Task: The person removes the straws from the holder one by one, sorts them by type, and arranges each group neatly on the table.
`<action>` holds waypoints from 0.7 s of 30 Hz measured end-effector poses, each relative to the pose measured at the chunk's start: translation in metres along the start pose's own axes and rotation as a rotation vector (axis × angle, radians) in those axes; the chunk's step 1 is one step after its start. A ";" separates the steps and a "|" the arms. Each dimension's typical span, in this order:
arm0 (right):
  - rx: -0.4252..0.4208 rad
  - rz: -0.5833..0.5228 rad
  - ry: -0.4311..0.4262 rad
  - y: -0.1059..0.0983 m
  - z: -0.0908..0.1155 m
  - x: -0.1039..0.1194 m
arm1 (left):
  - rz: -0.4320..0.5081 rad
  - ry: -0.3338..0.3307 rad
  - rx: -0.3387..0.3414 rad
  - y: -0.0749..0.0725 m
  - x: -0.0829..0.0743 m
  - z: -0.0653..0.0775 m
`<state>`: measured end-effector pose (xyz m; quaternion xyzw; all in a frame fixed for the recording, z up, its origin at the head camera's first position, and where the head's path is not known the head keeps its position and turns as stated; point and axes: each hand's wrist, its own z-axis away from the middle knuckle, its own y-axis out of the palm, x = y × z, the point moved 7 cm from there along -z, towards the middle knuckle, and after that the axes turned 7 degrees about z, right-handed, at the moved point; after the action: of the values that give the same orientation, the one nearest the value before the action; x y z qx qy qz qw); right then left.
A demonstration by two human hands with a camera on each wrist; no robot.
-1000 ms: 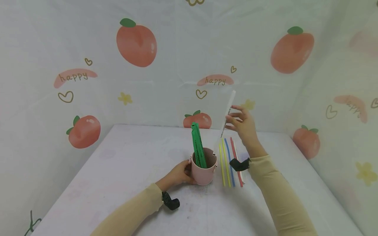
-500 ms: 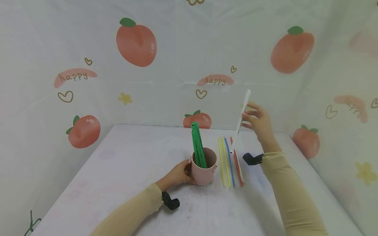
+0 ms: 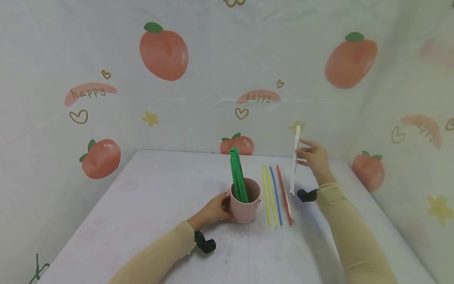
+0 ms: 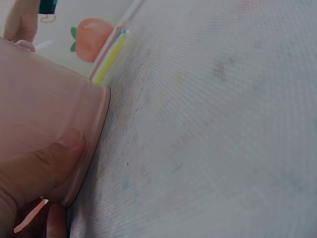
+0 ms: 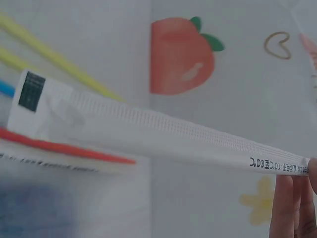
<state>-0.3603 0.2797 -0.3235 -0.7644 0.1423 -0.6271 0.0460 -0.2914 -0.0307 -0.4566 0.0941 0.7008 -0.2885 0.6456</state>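
My left hand (image 3: 213, 209) grips the side of a small pink bucket (image 3: 244, 213), its thumb near the base in the left wrist view. Green wrapped straws (image 3: 238, 173) stand in the bucket, leaning left above its rim. Over the table's right half, my right hand (image 3: 317, 159) pinches a white paper-wrapped straw (image 3: 294, 165) by its upper part. That straw hangs almost upright, its lower end just right of a row of straws. In the right wrist view, small print and a dark square mark the white wrapper (image 5: 133, 124).
Between bucket and right hand lie two yellow straws (image 3: 267, 197), a blue straw (image 3: 276, 197) and a red straw (image 3: 283, 193), with a white wrapped straw (image 3: 287, 201) against the red one. A fruit-printed cloth (image 3: 198, 118) hangs behind the table (image 3: 159, 189).
My right hand has carried the white wrapped straw from beside the bucket to the right, past the row, then lowered it and turned it more upright. My left hand and the bucket stay put.
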 end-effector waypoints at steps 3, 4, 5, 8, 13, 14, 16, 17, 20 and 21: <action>0.015 0.059 0.034 -0.001 -0.001 -0.017 | -0.013 0.009 0.000 0.000 0.010 -0.004; 0.019 0.083 0.043 -0.001 -0.001 -0.022 | -0.017 0.011 0.001 0.000 0.012 -0.005; 0.021 0.102 0.054 -0.001 -0.001 -0.028 | -0.017 0.011 0.000 0.000 0.014 -0.006; 0.036 0.158 0.100 0.000 -0.001 -0.045 | -0.016 0.004 -0.001 -0.001 0.016 -0.007; 0.075 0.257 0.176 0.003 0.003 -0.070 | -0.010 -0.008 -0.007 -0.001 0.006 -0.002; 0.080 0.275 0.185 0.004 0.004 -0.075 | -0.012 -0.011 -0.010 -0.001 0.006 -0.002; 0.091 0.317 0.197 0.006 0.005 -0.083 | -0.016 -0.009 -0.010 -0.001 0.007 -0.002; 0.095 0.330 0.202 0.006 0.006 -0.088 | -0.017 -0.013 -0.011 -0.001 0.007 -0.003; 0.101 0.348 0.233 0.009 0.008 -0.099 | -0.024 -0.018 -0.011 -0.001 0.017 -0.007; 0.104 0.356 0.244 0.009 0.009 -0.103 | -0.019 -0.010 -0.006 -0.001 0.018 -0.008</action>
<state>-0.3714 0.2981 -0.4249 -0.6424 0.2470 -0.7033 0.1780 -0.3011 -0.0318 -0.4733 0.0840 0.6995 -0.2928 0.6464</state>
